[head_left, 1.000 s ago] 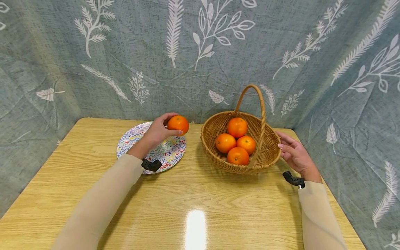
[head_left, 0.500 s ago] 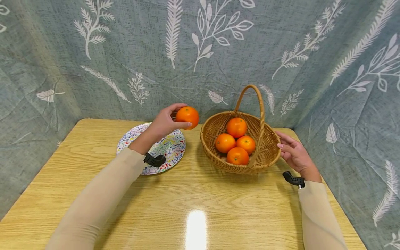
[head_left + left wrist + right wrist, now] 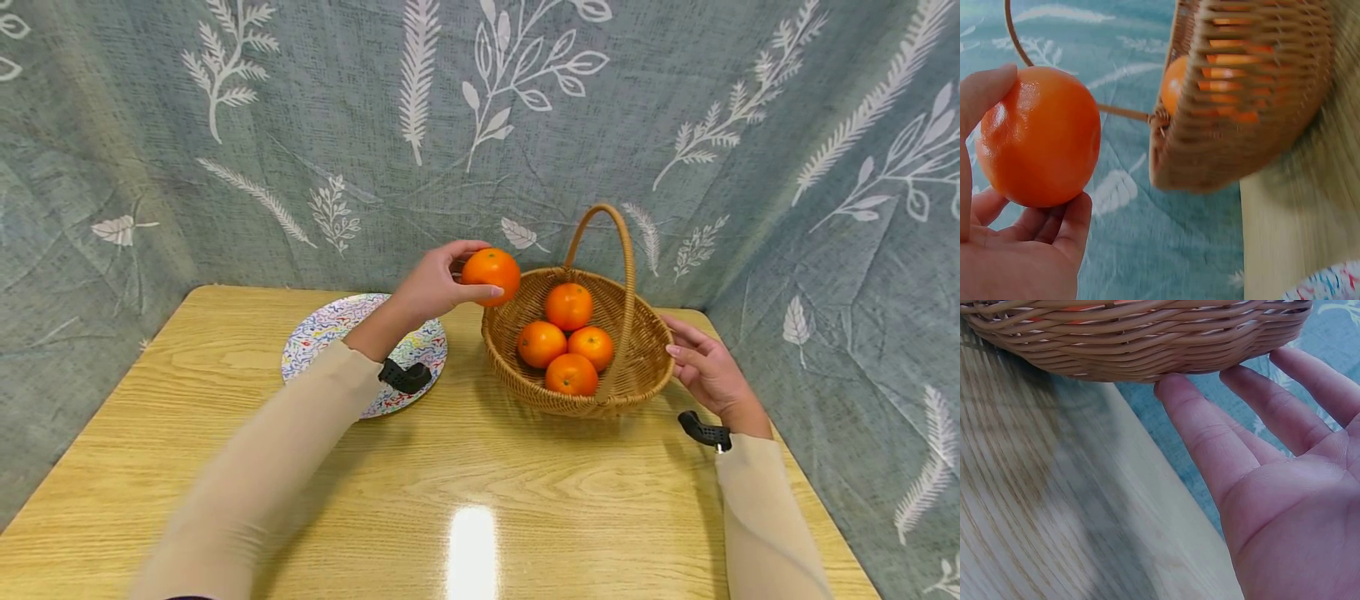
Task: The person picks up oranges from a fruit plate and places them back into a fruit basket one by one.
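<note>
My left hand (image 3: pixel 435 287) holds an orange (image 3: pixel 492 277) in the air, at the left rim of a wicker basket (image 3: pixel 543 402). In the left wrist view the thumb lies on one side of the glossy orange (image 3: pixel 1041 137) and the fingers on the other. Several more oranges (image 3: pixel 570 375) are grouped inside the basket, under its tall arched handle (image 3: pixel 628 275). At the basket's right side is my right hand (image 3: pixel 708 367). The right wrist view shows that hand's (image 3: pixel 1291 500) extended fingertips against the outer weave of the basket (image 3: pixel 1147 353).
A round plate (image 3: pixel 318 329) with multicoloured squiggles lies left of the basket, partly under my left forearm. All of it stands on a wooden table (image 3: pixel 390 500). A grey-blue curtain (image 3: pixel 360 117) with white leaf prints hangs behind and beside the table.
My left hand has carried the orange from above the plate to the right and up, reaching the basket's left rim. The right hand and basket have stayed put.
</note>
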`<control>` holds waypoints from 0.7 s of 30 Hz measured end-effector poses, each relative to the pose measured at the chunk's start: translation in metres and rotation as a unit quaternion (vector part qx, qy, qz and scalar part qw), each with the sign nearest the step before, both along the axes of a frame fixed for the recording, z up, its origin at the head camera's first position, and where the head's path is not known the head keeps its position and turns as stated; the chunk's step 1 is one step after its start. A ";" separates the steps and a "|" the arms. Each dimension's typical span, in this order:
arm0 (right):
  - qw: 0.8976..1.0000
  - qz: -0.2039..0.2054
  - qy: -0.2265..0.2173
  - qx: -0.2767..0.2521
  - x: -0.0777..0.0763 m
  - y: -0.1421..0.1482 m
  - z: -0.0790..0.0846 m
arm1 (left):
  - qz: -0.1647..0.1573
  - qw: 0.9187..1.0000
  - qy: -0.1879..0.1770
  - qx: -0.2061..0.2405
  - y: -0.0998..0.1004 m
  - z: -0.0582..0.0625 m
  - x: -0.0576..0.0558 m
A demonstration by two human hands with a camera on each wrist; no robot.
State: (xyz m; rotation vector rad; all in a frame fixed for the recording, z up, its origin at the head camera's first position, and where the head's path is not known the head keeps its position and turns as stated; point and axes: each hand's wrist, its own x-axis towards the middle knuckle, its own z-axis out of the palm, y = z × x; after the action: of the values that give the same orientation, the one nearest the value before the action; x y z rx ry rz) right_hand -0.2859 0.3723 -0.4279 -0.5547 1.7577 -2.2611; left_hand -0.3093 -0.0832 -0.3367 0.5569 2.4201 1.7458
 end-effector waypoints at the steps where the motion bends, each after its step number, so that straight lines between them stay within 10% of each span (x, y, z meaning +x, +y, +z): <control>1: 1.000 0.000 0.000 0.000 0.000 0.000 0.000 | -0.001 1.000 -0.001 0.001 0.005 0.001 -0.001; 21: 1.000 0.000 -0.002 0.009 0.000 0.000 0.001 | -0.093 0.995 -0.004 -0.026 0.099 0.013 -0.021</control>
State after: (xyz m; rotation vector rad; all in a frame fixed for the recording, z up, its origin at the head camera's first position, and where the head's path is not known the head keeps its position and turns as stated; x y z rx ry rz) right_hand -0.2855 0.3728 -0.4273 -0.5474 1.7748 -2.2430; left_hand -0.3301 0.0154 -0.3238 0.7414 2.3167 1.6041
